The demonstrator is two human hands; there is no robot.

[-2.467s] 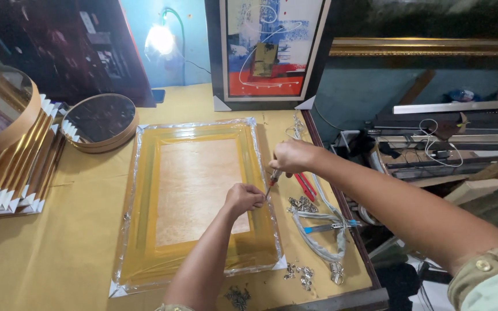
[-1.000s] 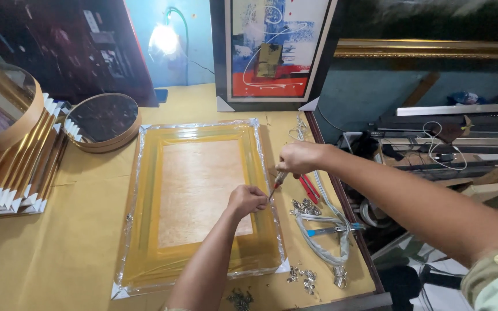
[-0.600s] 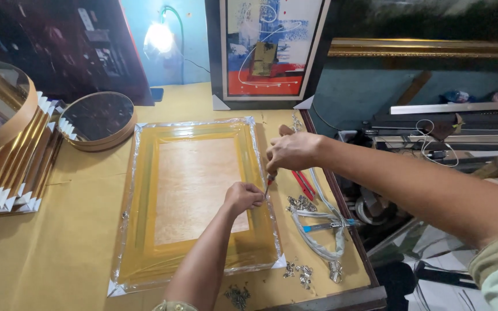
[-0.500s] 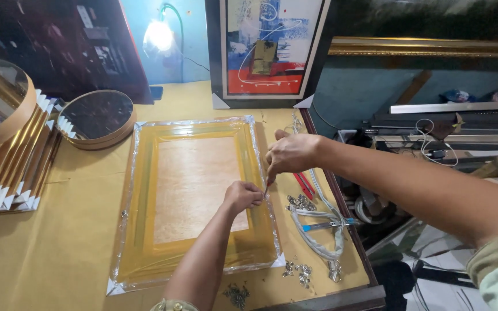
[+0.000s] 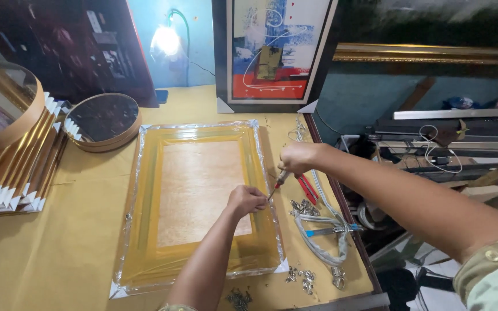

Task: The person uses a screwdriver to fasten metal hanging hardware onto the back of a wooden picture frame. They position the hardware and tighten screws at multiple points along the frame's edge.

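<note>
Frame (image 5: 197,201), plastic-wrapped, lay back-up on the yellow table (image 5: 47,253). Left hand (image 5: 248,200) pinched something at its right rail; right hand (image 5: 298,158) gripped the screwdriver (image 5: 276,183), tip there. Fixing hardware, it seemed; next needed steady downward turning.

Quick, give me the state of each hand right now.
Left hand: closed, fingers pinched on the right side of the wrapped frame.
Right hand: closed, holding a screwdriver.

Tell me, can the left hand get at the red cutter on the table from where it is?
Probably not directly: the right hand and its screwdriver sit between the left hand and the red cutter.
</note>
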